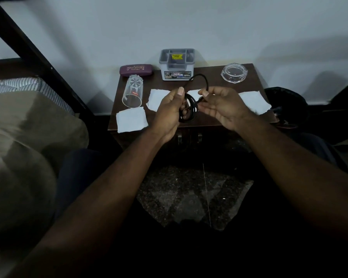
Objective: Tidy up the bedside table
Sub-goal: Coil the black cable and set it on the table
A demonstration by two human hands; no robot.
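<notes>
Above the dark wooden bedside table (215,119), both my hands hold a black cable (191,109) wound into loops. My left hand (169,111) pinches the coil between thumb and fingers. My right hand (223,106) grips the cable's free end, which arcs up over the table. On the table lie a clear glass (132,91) on its side, a purple spectacle case (136,70), a grey organiser box (177,64), a clear glass ashtray (234,73) and several white tissues (131,119).
A bed with an olive blanket (28,137) and a dark frame post (38,57) fills the left. The table stands against a pale wall. A dark bin (287,105) sits right of the table. Speckled floor (189,197) lies between my arms.
</notes>
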